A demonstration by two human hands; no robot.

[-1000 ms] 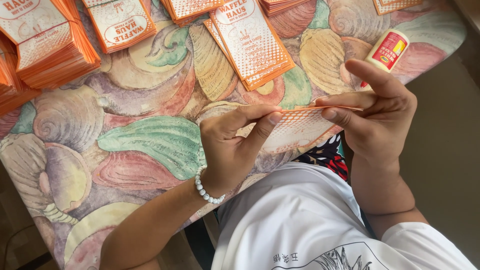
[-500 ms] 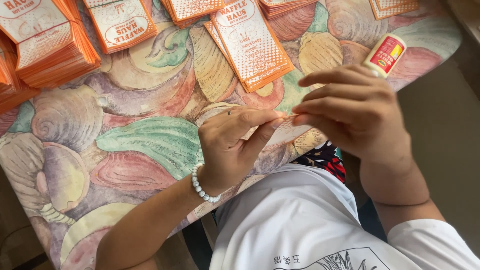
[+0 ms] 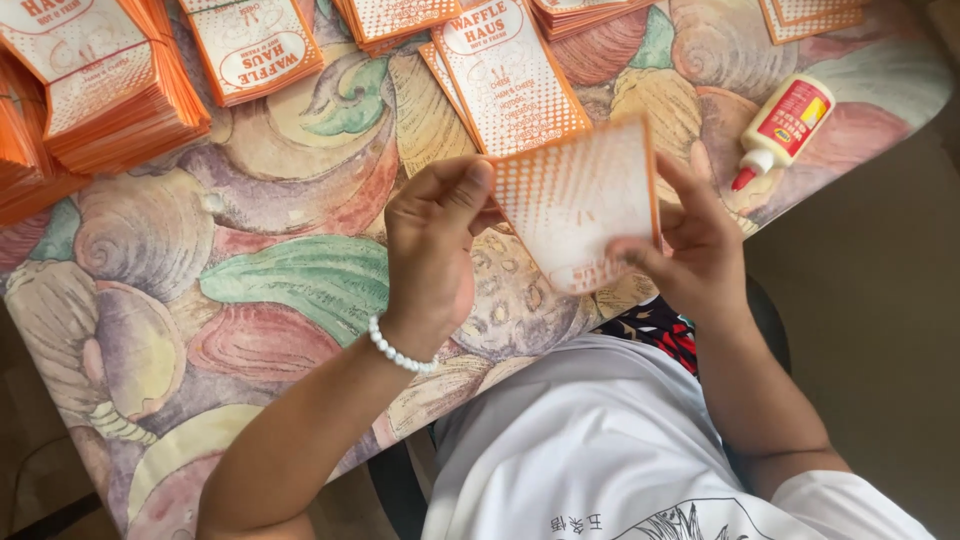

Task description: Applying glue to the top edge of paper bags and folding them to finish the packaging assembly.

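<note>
Now your left hand [image 3: 432,250] and right hand [image 3: 690,255] both pinch one orange-white paper bag [image 3: 578,200], raised above the table [image 3: 280,280]; glue bottle [image 3: 783,125] at 2 o'clock.

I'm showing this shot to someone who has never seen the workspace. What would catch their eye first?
Most likely the orange-and-white paper sleeve held up at centre, pinched between the left hand and the right hand. Next, the loud tablecloth printed with big shells, and the stacks of orange sleeves along its far edge. A small glue bottle lies at the right.
</note>
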